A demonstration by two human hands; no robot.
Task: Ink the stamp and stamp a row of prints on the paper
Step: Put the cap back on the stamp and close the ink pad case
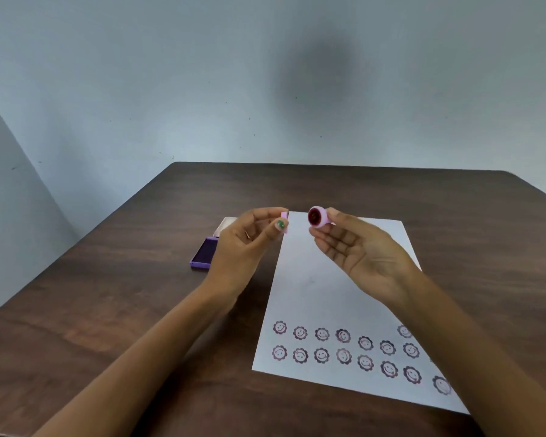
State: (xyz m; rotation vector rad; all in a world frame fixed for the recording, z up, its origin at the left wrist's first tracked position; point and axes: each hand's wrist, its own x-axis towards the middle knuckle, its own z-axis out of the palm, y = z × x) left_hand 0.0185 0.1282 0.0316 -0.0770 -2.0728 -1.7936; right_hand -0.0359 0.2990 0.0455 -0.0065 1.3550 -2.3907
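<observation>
My right hand (356, 250) holds a small round pink stamp (317, 217) by its fingertips, above the paper's far end, its dark red inked face turned to the left. My left hand (249, 241) pinches a small pink piece (284, 219), maybe the stamp's cap, just left of the stamp; the two are apart. A white sheet of paper (322, 279) lies on the table with two rows of purple smiley-flower prints (344, 346) near its front edge. An open purple ink pad (204, 252) sits left of the paper, partly hidden behind my left hand.
A dark brown wooden table (108, 294) carries everything; its far edge meets a pale grey-blue wall. The ink pad's pale lid (226, 223) lies open behind the pad.
</observation>
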